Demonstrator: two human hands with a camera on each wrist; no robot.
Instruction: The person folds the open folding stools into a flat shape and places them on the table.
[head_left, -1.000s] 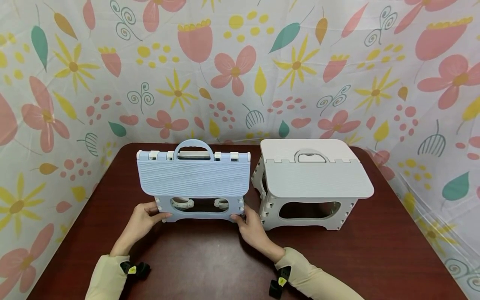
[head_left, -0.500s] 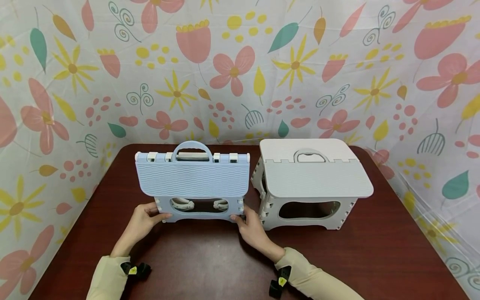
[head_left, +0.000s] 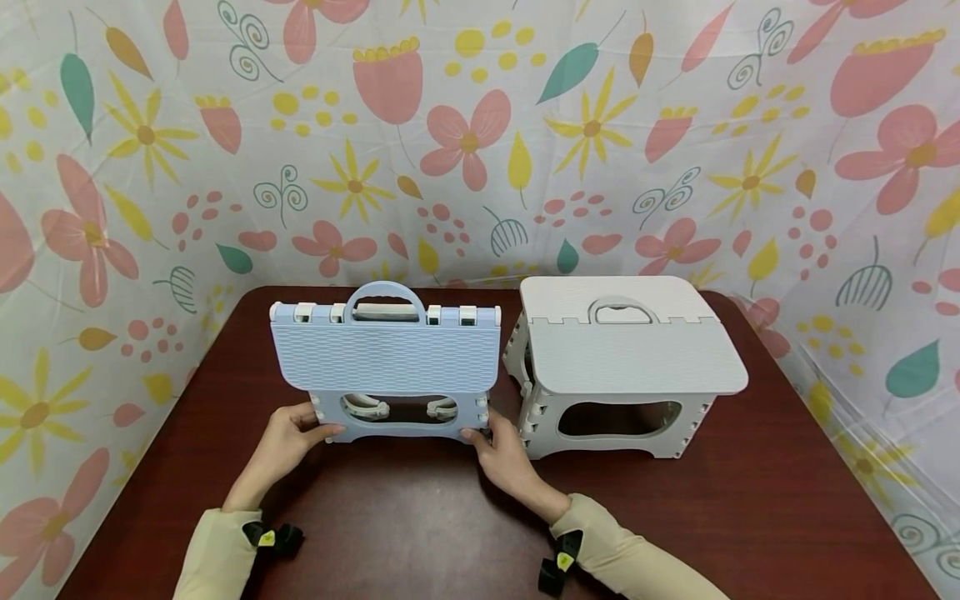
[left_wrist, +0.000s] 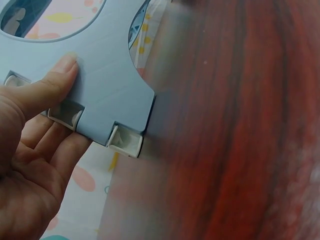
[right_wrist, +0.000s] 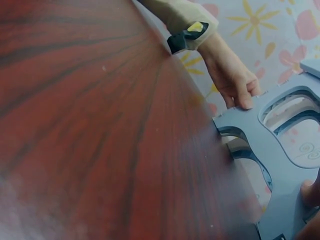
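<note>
A light-blue folding step stool [head_left: 386,354] stands at the left of the table, its top panel sloping down toward me and its arched handle upright. My left hand [head_left: 281,446] grips the left edge of its front leg panel. In the left wrist view, the thumb of that left hand [left_wrist: 35,120] lies on the panel face and the fingers are behind the edge. My right hand [head_left: 506,457] holds the panel's right edge, thumb in front, fingers mostly hidden. Through the oval cutout of the blue stool [right_wrist: 250,120], curved white parts show.
A white folding step stool [head_left: 630,354] stands unfolded with a flat top, close to the right of the blue one. Both are on a dark red-brown wooden table [head_left: 420,533]. Behind hangs a flower-patterned curtain [head_left: 465,217].
</note>
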